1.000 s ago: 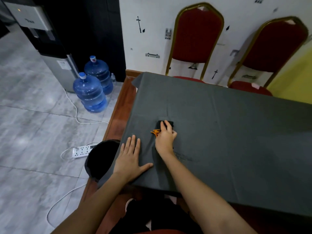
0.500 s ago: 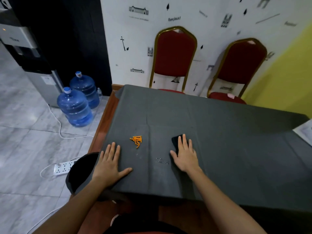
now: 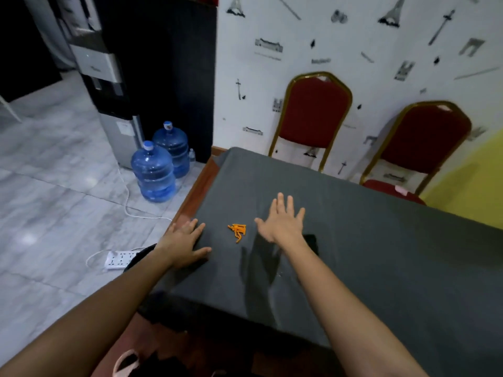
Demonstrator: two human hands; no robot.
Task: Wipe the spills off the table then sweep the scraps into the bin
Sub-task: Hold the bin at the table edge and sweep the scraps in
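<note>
A small heap of orange scraps (image 3: pixel 238 231) lies on the dark grey tablecloth (image 3: pixel 381 254), between my two hands. My left hand (image 3: pixel 185 240) rests flat on the cloth at the table's left edge, fingers spread. My right hand (image 3: pixel 283 221) is spread open just right of the scraps, raised or barely touching the cloth. A dark wiping sponge (image 3: pixel 310 242) lies on the cloth beside my right wrist, partly hidden by my forearm. The black bin (image 3: pixel 136 261) sits on the floor below the left edge, mostly hidden by my left arm.
Two red chairs (image 3: pixel 315 115) (image 3: pixel 424 142) stand at the table's far side against the wall. Two blue water bottles (image 3: pixel 155 172) and a dispenser (image 3: pixel 109 85) stand on the floor at left. A white power strip (image 3: pixel 119 258) and its cable lie near the bin.
My right hand has let go of the dark sponge and moved forward, open, next to the scraps. My left hand slid forward along the left edge. The camera tilted up.
</note>
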